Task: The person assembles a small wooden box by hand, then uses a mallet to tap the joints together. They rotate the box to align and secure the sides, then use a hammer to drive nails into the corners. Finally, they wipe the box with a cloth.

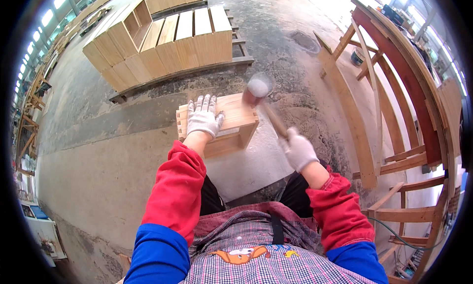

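In front of me a pale wooden drawer box [232, 111] with finger-jointed corners rests on a white sheet [256, 171]. My left hand [203, 117], in a white glove, lies flat on its top board with the fingers spread. My right hand [298, 150], gloved too, is wrapped round the handle of a mallet [257, 89]. The mallet's head, reddish with a pale face, is blurred by motion at the box's far right corner. Whether it touches the wood I cannot tell.
Beyond the box, several similar wooden boxes [192, 47] stand in rows on a pallet [182, 76]. To the right is a wooden workbench [423, 107] with slanted boards [352, 116] leaning by it. A green hose [401, 240] hangs near its lower part. Concrete floor [108, 156] stretches left.
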Demonstrator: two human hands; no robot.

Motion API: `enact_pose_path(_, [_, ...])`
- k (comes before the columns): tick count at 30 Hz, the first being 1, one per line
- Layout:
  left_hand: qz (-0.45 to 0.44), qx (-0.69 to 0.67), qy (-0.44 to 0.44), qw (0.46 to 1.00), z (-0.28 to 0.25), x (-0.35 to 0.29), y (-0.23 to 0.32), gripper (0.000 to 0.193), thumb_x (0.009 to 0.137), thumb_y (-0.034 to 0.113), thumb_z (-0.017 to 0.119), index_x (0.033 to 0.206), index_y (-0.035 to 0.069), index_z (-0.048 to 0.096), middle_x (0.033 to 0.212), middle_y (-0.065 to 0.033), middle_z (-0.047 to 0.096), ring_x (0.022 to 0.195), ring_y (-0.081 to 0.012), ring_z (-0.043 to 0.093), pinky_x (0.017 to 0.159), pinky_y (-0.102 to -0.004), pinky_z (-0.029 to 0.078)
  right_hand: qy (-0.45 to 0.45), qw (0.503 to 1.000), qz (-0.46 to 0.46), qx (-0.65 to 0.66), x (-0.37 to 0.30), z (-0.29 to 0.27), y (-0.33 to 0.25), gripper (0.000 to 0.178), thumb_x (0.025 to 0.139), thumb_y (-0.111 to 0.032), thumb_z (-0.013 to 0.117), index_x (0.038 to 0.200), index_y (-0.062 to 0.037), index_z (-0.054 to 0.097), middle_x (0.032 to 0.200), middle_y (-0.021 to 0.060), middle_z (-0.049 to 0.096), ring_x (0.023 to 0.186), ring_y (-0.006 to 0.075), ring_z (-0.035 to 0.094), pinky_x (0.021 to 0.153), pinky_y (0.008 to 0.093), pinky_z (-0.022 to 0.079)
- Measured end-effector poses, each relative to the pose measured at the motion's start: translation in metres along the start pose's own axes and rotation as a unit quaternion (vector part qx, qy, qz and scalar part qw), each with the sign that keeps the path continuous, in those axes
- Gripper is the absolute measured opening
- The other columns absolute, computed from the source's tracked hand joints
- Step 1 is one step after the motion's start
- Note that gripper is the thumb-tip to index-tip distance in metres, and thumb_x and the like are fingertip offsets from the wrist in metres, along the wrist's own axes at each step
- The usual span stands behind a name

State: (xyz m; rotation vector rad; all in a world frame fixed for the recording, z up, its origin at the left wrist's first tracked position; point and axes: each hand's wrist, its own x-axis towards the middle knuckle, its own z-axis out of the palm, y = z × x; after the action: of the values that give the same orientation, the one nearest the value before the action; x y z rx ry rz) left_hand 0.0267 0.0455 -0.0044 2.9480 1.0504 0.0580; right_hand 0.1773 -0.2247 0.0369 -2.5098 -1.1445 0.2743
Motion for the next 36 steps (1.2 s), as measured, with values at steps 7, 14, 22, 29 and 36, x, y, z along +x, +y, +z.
enact_pose_path(7, [-0.022,-0.002,0.014,1.000,0.006,-0.001,-0.004,0.068,0.100,0.050,0.038,0.155,0.011,0.031,0.162,-0.0093,0.028,0.151,-0.0273,0.023,0.124,-0.0498,0.008,0.057,0.976,-0.033,0.208,-0.009,-0.081,-0.041,0.026,0.095,-0.027,0.063,0.102,-0.0026,0.055,0.076,0.0217,0.062,0.070,0.0389,0.063,0.067,0.0435,0.050])
enact_pose_path(14, [-0.007,-0.009,0.011,1.000,0.003,0.005,0.005,0.068,0.100,0.051,0.038,0.155,0.011,0.031,0.163,-0.0095,0.027,0.151,-0.0281,0.022,0.123,-0.0507,0.008,0.130,0.967,-0.032,0.216,-0.027,-0.008,-0.004,0.026,0.097,-0.028,0.060,0.103,-0.0040,0.051,0.077,0.0219,0.062,0.070,0.0382,0.062,0.067,0.0450,0.050])
enact_pose_path(22, [-0.017,-0.008,0.011,1.000,0.003,0.001,-0.001,0.068,0.100,0.050,0.039,0.155,0.011,0.032,0.162,-0.0098,0.027,0.151,-0.0285,0.022,0.124,-0.0508,0.008,0.112,0.946,-0.024,0.305,-0.023,-0.080,-0.023,0.024,0.097,-0.024,0.061,0.103,-0.0029,0.053,0.069,0.0128,0.060,0.063,0.0247,0.062,0.059,0.0371,0.048])
enact_pose_path(29, [-0.004,-0.008,0.009,1.000,0.001,0.004,0.009,0.067,0.100,0.049,0.039,0.155,0.011,0.032,0.162,-0.0105,0.028,0.150,-0.0289,0.023,0.123,-0.0494,0.009,0.106,0.982,-0.012,0.153,-0.040,0.010,0.018,0.026,0.097,-0.027,0.061,0.102,-0.0033,0.051,0.077,0.0210,0.063,0.070,0.0382,0.064,0.065,0.0434,0.050])
enact_pose_path(36, [-0.014,0.012,0.006,1.000,-0.001,0.005,0.005,0.067,0.101,0.049,0.038,0.156,0.011,0.030,0.163,-0.0101,0.027,0.151,-0.0276,0.022,0.124,-0.0495,0.009,0.069,0.972,-0.018,0.223,-0.023,-0.059,-0.019,0.024,0.095,-0.023,0.063,0.100,-0.0015,0.053,0.074,0.0240,0.061,0.070,0.0394,0.064,0.063,0.0437,0.048])
